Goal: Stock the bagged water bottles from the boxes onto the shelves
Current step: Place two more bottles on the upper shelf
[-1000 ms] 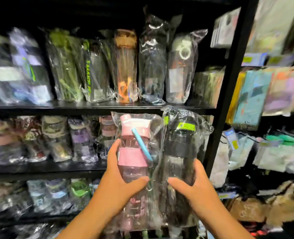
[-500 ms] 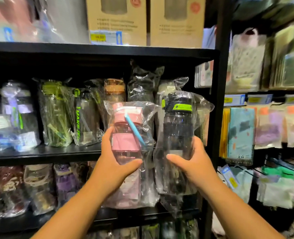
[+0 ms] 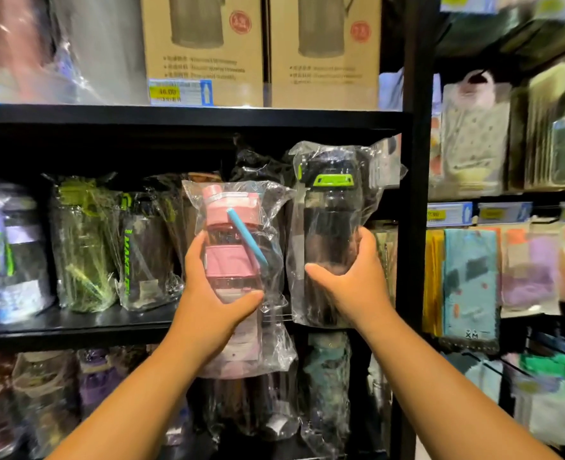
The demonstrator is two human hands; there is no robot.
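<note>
We hold both bare arms out and upward, forearms rising from the near lower corners. Our left hand [image 3: 213, 293] curls round a pink bagged bottle [image 3: 231, 260], thumb across its front. Our right hand [image 3: 354, 280] grips a dark bagged bottle [image 3: 327, 227] likewise.

Pink bottle [image 3: 231, 260]: pink cap and band, blue strap. Dark bottle [image 3: 327, 227]: smoky black body, lime-green lid tab. Shelf [image 3: 75, 327]: black. Cardboard box [image 3: 205, 71]: tan, red seal.
</note>
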